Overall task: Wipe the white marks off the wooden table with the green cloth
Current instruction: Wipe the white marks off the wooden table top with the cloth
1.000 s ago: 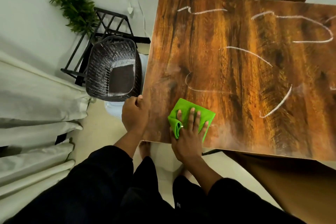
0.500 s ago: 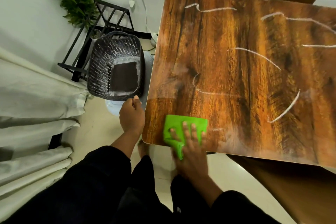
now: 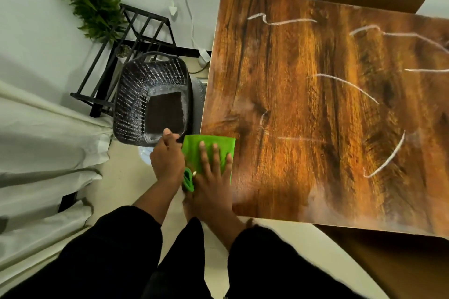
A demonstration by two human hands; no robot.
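From the head camera, the green cloth [image 3: 209,150] lies at the near left corner of the wooden table [image 3: 303,109], folded to a rough rectangle with its long axis running along the table's left edge, from the near side toward the far side; a bunched fold of it hangs off the corner, pointing down toward the person. The right hand [image 3: 213,177] rests flat on the cloth with its fingers spread apart and pointing toward the far end of the table, pressing the cloth rather than gripping it. The left hand [image 3: 167,160] sits just beside the cloth, off the table's left edge, its fingers loosely curled together and its fingertips at the rim of a dark woven basket [image 3: 153,97] on the floor; whether it holds that rim cannot be told. White marks [image 3: 345,86] curve across the middle and far parts of the table, well apart from the cloth, with a fainter one near it. A plant [image 3: 94,0] and a black metal rack [image 3: 136,31] stand by the wall. No writing or label can be read anywhere.
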